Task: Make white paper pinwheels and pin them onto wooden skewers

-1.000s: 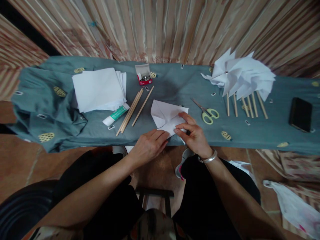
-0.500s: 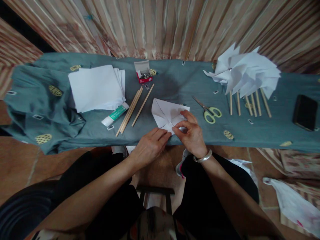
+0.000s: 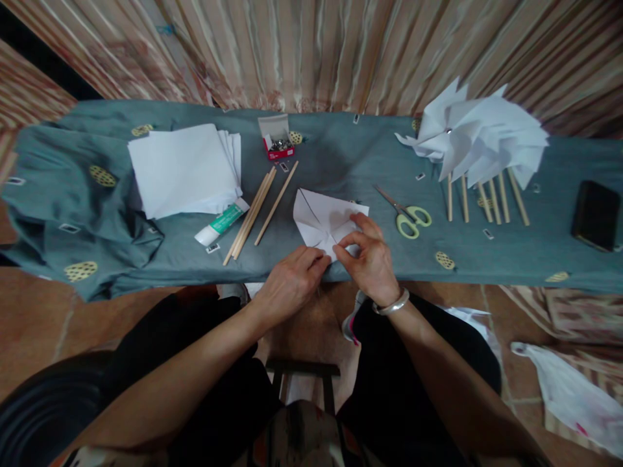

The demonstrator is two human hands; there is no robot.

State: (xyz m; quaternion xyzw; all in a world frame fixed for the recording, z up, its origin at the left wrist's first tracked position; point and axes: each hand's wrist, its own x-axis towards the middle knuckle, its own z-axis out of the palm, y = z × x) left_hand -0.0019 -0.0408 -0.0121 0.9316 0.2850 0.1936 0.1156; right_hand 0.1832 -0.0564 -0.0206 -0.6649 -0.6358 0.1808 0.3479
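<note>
A white sheet of paper [image 3: 314, 214], slit toward its middle and partly folded, lies at the front edge of the cloth-covered table. My left hand [image 3: 294, 279] is closed on its near edge, fingers pressed together. From the right, my right hand [image 3: 370, 256] pinches a part of the same paper between thumb and index finger near the centre. Scissors [image 3: 409, 217] with light green handles rest just right of the paper. To its left are several wooden sticks [image 3: 253, 214], one lying apart from the others.
A stack of white paper [image 3: 182, 168] and a glue stick [image 3: 221, 222] lie left. An open red box of metal pins [image 3: 279, 144] stands at the back. Several paper pinwheels [image 3: 487, 136] on sticks and a dark phone [image 3: 596, 215] occupy the right side of the table [image 3: 341, 155].
The whole view has shifted slightly. Both hands keep nearly the same place on the paper, with only small finger movement.
</note>
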